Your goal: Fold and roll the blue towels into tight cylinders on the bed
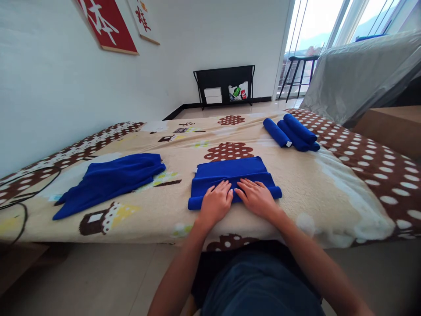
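Note:
A blue towel (230, 166) lies in front of me, its near edge rolled up and the far part flat. My left hand (217, 199) rests on the left of the roll, fingers stretched out over the cloth. On the right of the same roll lies my right hand (255, 195), palm down with its fingers extended. The two hands are close together at the towel's middle. Off to the left is a loose, crumpled blue towel (115, 182). Several rolled blue towels (277, 132) lie together at the far right, one showing a white tag.
A beige and brown patterned blanket (345, 193) covers the bed under the towels. Black cables (26, 202) trail over its left edge. Beyond it stand a black rack (225, 79) with boxes, a dark stool (299, 70) and a plastic-covered piece of furniture (368, 70).

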Available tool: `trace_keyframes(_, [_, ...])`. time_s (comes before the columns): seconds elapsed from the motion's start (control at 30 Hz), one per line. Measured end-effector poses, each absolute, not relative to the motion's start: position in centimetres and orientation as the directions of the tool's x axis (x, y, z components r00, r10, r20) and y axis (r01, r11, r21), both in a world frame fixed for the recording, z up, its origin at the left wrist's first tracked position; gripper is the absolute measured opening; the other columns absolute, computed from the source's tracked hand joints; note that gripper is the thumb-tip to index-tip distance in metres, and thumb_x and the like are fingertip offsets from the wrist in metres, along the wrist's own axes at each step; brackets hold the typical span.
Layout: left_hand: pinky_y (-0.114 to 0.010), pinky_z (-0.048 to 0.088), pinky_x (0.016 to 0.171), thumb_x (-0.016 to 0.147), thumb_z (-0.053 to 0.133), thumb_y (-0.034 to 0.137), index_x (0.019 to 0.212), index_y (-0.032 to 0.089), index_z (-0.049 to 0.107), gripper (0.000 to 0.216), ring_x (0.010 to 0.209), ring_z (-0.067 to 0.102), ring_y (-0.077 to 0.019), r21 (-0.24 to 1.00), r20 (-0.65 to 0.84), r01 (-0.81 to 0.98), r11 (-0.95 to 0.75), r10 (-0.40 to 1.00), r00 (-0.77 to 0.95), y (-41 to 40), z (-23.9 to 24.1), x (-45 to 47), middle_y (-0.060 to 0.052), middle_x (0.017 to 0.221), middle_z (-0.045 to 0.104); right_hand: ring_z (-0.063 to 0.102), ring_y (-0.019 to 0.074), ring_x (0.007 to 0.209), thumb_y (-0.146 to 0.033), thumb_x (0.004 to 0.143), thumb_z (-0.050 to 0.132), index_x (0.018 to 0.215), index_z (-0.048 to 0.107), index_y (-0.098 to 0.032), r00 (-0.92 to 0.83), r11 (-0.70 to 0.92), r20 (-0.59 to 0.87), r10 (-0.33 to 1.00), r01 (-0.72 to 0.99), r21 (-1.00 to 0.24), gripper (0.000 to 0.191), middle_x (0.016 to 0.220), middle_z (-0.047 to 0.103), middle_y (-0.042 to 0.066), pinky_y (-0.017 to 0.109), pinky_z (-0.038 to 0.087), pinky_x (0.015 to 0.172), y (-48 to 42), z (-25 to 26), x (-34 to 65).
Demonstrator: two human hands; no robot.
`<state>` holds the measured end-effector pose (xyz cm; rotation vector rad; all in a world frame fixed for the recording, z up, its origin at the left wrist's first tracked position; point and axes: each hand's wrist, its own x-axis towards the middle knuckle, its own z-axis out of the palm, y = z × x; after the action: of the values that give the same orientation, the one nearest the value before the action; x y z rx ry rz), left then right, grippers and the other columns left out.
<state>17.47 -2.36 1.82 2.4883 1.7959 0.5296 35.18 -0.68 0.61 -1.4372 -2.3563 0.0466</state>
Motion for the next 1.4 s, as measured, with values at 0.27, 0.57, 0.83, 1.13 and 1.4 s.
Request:
trace_keyframes(0.27, [-0.053, 0.035, 0.113, 0.102, 0.036, 0.032, 0.127, 0.018, 0.066, 0.042, 0.135, 0.052, -0.0282, 0.149, 0.372, 0.985, -0.088, 0.928, 0.026, -4.5, 1.0, 12.1, -0.012, 0.137, 0.063, 0.051, 0.0269, 0.135, -0.043, 0.105, 0.034, 0.128, 0.063, -0.015, -0.183, 0.246, 0.348, 0.919, 0.958, -0.148, 0.047, 0.141, 0.057, 0.014, 0.047, 0.037, 0.11, -0.6, -0.2, 40.5])
trace_keyframes(0.57, [-0.037, 0.038, 0.113, 0.101, 0.037, 0.024, 0.135, 0.015, 0.06, 0.042, 0.139, 0.049, -0.0194, 0.229, 0.133, 0.936, -0.267, 0.961, 0.241, -2.0, 3.0, 19.1, -0.009, 0.146, 0.055, 0.048, 0.0201, 0.138, -0.032, 0.106, 0.028, 0.133, 0.061, -0.021, -0.441, 0.487, 0.221, 0.87, 0.839, -0.242, 0.044, 0.145, 0.054, 0.008, 0.042, 0.038, 0.11, 0.0, 1.5, 33.9])
trace_keyframes(0.83, [-0.047, 0.034, 0.117, 0.102, 0.036, 0.03, 0.14, 0.019, 0.056, 0.044, 0.143, 0.042, -0.0225, 0.217, 0.199, 0.974, -0.063, 0.98, 0.02, -2.4, 1.7, 13.1, -0.007, 0.15, 0.05, 0.041, 0.0228, 0.143, -0.04, 0.105, 0.033, 0.141, 0.055, -0.019, -0.238, 0.287, 0.214, 0.947, 0.928, -0.237, 0.047, 0.15, 0.048, 0.007, 0.048, 0.033, 0.116, 1.2, 0.5, 39.5])
trace_keyframes(1.13, [-0.054, 0.027, 0.117, 0.104, 0.033, 0.036, 0.137, 0.025, 0.057, 0.043, 0.142, 0.043, -0.0242, 0.282, 0.295, 0.943, -0.178, 0.951, 0.092, -3.6, -0.4, 6.2, -0.008, 0.147, 0.054, 0.045, 0.0233, 0.14, -0.047, 0.105, 0.031, 0.141, 0.055, -0.018, -0.293, 0.388, 0.368, 0.882, 0.896, -0.217, 0.052, 0.148, 0.051, 0.009, 0.046, 0.034, 0.115, 0.7, -2.3, 44.9])
trace_keyframes(1.4, [-0.044, 0.035, 0.104, 0.098, 0.052, 0.022, 0.123, 0.024, 0.064, 0.028, 0.121, 0.059, -0.025, 0.029, 0.619, 0.94, -0.341, 0.744, 0.251, -7.1, 0.1, 6.0, -0.011, 0.129, 0.066, 0.057, 0.0229, 0.125, -0.03, 0.1, 0.051, 0.127, 0.063, -0.024, -0.395, 0.574, 0.64, 0.659, 0.814, -0.088, 0.03, 0.136, 0.061, 0.008, 0.043, 0.039, 0.105, -1.9, -1.9, 46.7])
